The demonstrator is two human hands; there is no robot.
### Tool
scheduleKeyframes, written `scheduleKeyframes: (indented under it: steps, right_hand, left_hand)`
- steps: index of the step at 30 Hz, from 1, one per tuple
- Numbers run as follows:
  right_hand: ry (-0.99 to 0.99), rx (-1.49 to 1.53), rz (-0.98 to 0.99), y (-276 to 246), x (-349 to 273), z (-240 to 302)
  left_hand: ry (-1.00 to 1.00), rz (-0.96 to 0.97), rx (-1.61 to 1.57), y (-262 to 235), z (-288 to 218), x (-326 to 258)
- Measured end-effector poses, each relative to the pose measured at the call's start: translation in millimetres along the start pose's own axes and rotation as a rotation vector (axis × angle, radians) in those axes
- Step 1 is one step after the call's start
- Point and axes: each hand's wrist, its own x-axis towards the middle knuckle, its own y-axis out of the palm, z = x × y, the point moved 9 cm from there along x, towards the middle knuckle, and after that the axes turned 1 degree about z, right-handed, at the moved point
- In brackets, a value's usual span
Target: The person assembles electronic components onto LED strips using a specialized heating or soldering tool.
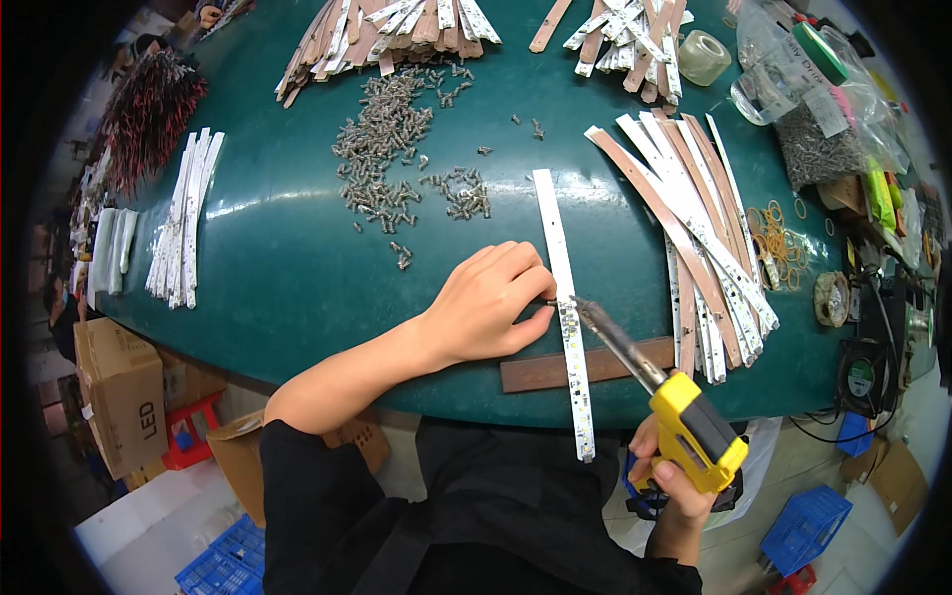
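Note:
A long white LED circuit strip lies in front of me, its near end past the table edge. At its left side, my left hand is closed in a pinch, thumb and forefinger on a small metal part whose detail is hard to see. My right hand grips a yellow and black soldering gun. The gun's tip meets the strip right beside my left fingertips. Under the strip a brown wooden bar lies crosswise. Loose small metal parts are heaped beyond my left hand.
Circuit strips are piled to the right, with more stacks at the back and a bundle at left. Rubber bands, tape rolls and a bag of metal parts line the right side. Cartons stand below at left.

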Motion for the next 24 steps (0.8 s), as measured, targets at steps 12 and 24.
scheduleKeyframes:
  steps: [12, 24]
  right_hand:
    - [-0.793, -1.416, -0.574, -37, 9, 126]
    - [-0.862, -1.554, -0.536, -43, 25, 129]
  left_hand:
    - [-0.050, 0.080, -0.050, -14, -7, 5]
    - [0.776, 0.211, 0.145, 1, -102, -30]
